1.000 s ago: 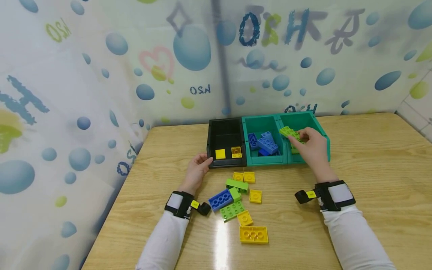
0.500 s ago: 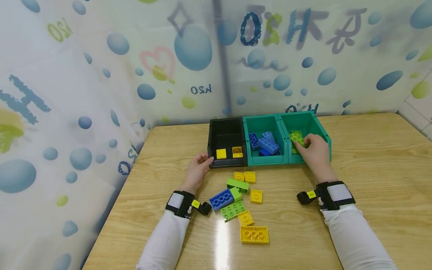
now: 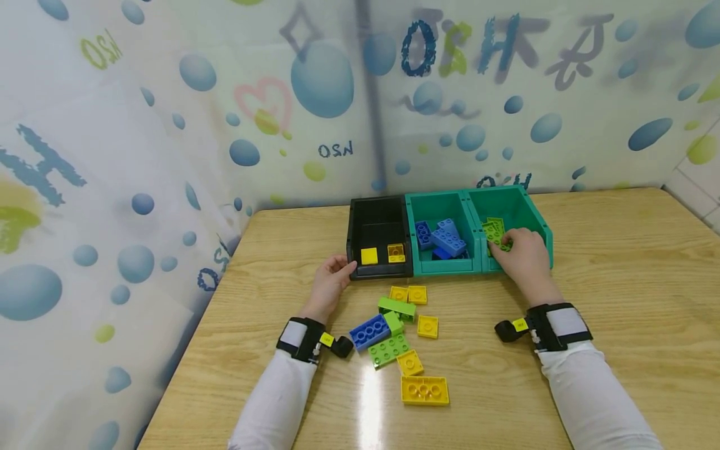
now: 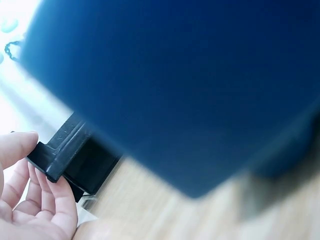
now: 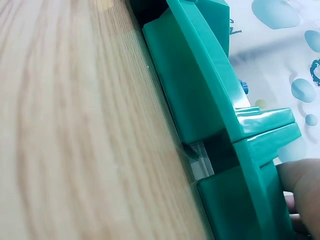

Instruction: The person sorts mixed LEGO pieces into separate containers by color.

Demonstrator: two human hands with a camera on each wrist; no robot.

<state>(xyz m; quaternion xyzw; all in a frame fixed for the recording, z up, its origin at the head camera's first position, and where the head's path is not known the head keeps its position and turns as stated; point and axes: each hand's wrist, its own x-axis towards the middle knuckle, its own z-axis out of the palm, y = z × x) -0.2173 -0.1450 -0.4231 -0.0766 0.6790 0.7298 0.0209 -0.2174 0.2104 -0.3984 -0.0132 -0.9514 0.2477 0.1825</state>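
Note:
My left hand (image 3: 328, 285) grips the front left corner of a black bin (image 3: 375, 234). In the left wrist view its thumb lies on top of the bin's rim (image 4: 62, 147) with the fingers beneath. My right hand (image 3: 526, 257) reaches into the right teal bin (image 3: 500, 201), thumb and forefinger curled at a lime green building brick (image 3: 504, 245). Other lime green bricks (image 3: 494, 230) lie beside it. In the right wrist view the teal wall hides most of this hand and the brick.
The middle teal bin (image 3: 442, 267) holds several blue bricks (image 3: 447, 239). Two yellow bricks, one a flat square (image 3: 369, 255), lie in the black bin. In front on the table are a blue brick (image 3: 368, 332), green bricks (image 3: 389, 350) and yellow bricks (image 3: 424, 390). A printed curtain (image 3: 270, 156) stands behind.
My right hand has lowered the lime green brick from above the right teal bin down among the other green ones. My left hand keeps its grip on the black bin.

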